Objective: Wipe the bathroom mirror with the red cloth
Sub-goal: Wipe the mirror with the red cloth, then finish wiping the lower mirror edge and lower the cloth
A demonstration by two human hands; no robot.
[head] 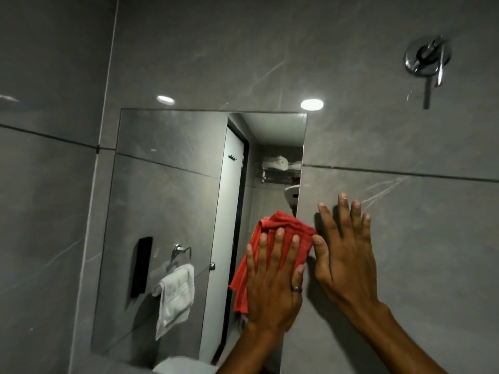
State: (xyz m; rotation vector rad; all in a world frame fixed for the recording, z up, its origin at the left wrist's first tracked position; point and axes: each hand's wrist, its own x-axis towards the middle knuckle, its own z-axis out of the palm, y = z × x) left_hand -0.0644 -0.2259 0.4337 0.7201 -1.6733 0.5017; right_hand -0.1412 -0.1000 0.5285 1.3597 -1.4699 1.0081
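Two hands are up on the wall here, side by side and nearly touching at the thumbs. Left hand is spread flat, fingers splayed, pinning the cloth against the mirror near its right edge, low down. No pinch, no fist, just an open palm pressing the bunched red fabric onto the glass, a ring showing on one finger. Right hand is open too, fingers fanned, laid flat on the grey tile just beside the mirror's edge, holding nothing and looking like a brace.

Cloth is crumpled, with a tail hanging below the palm and a fold poking out above the fingertips. To do this stroke well, I'd say keep that palm flat so the pressure spreads, and gather the loose tail under the hand so it doesn't drag streaks. The cloth overlaps the right edge, so running it straight along that edge should clear the border.

Most of the glass lies up and to the left of the cloth: long overlapping passes from the top down would cover it. Reflected there, a white towel on its ring and a door. Up on the wall, a chrome tap, well clear.
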